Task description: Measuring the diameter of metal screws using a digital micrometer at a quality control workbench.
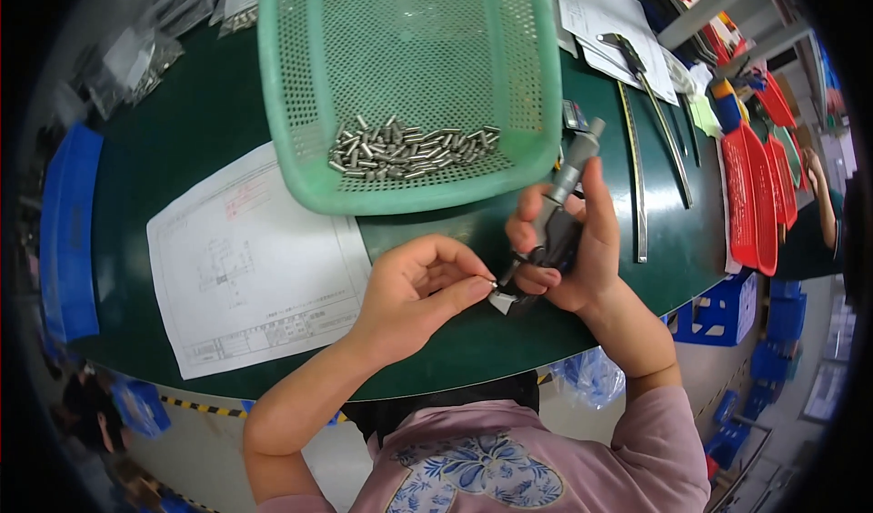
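My right hand (589,254) is closed round a micrometer (566,178), its silver thimble pointing up and away and its frame toward my left hand. My left hand (405,299) pinches a small metal pin (494,285) between thumb and forefinger. Only the pin's tip shows, right by the micrometer's measuring jaws; whether the jaws touch it I cannot tell. Just beyond both hands stands a green perforated plastic basket (400,204). Many short shiny metal pins (409,152) lie heaped in its near part.
A printed drawing (291,276) lies left of my hands, partly under the basket. To the right are a steel rule (637,195), a caliper (657,108) and red trays (753,204). A blue bin (73,231) stands at the far left. Another person (823,213) is at the far right.
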The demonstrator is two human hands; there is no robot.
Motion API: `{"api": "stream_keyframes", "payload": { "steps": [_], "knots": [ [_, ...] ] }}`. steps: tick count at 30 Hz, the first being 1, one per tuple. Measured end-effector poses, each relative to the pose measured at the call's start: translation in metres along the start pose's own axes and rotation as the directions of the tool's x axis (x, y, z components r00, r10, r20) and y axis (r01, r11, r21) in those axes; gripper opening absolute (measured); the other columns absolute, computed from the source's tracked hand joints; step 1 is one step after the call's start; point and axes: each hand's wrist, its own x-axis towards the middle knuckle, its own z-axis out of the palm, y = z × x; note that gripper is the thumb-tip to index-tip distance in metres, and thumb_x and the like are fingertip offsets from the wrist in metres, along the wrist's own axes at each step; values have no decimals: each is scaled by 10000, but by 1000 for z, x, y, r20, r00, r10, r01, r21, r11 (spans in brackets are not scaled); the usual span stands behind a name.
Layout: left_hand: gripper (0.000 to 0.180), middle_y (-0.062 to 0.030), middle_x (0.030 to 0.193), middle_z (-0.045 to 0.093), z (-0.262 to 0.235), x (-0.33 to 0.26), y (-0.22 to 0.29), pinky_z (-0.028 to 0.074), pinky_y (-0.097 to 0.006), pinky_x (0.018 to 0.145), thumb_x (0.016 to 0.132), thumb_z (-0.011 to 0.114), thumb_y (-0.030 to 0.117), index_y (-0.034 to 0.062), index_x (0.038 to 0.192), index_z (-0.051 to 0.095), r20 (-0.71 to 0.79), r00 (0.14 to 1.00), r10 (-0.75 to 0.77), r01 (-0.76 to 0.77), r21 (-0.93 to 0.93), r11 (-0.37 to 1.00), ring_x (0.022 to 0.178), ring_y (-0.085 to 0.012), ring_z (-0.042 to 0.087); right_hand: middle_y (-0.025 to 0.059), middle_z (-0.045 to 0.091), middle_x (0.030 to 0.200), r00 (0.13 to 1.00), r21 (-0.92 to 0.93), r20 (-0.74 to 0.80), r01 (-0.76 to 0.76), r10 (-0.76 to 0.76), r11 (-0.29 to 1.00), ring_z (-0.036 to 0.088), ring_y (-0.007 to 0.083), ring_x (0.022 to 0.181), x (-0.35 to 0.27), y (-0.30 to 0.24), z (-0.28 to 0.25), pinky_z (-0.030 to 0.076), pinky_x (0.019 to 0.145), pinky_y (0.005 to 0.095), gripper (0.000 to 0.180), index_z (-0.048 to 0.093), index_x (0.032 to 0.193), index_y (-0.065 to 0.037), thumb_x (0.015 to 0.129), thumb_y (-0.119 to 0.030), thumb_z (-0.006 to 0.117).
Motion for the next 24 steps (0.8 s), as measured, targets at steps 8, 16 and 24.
{"api": "stream_keyframes", "payload": {
  "steps": [8, 16, 24],
  "knots": [
    [124, -84, 874, 571, 2, -1, -3, 459, -228, 733, 760, 580, -22, -24, 864, 513, 49, 999, 23, -25, 44, 999, 809, -118, 562, 78, 530, 653, 998, -80, -23, 52, -54, 995, 351, 106, 350, -7, 1, 1, 302, 339, 227, 588, 493, 788, -57, 792, -609, 292],
    [123, -52, 826, 576, -4, -3, 0, 455, -225, 702, 756, 601, 18, 1, 852, 527, 24, 999, 22, -25, 142, 990, 766, -100, 559, 93, 523, 638, 1000, 29, -9, -19, 19, 999, 357, 113, 335, 3, 6, 2, 296, 317, 222, 631, 485, 806, -47, 776, -644, 283],
    [119, -41, 818, 569, 0, 2, -4, 446, -245, 723, 755, 607, 35, 14, 842, 529, 81, 996, 31, -43, 152, 987, 779, -104, 551, 93, 486, 604, 987, -58, -122, 101, -107, 993, 313, 130, 291, -5, 6, 7, 274, 277, 228, 566, 452, 790, -63, 833, -577, 218]
  ]
}}
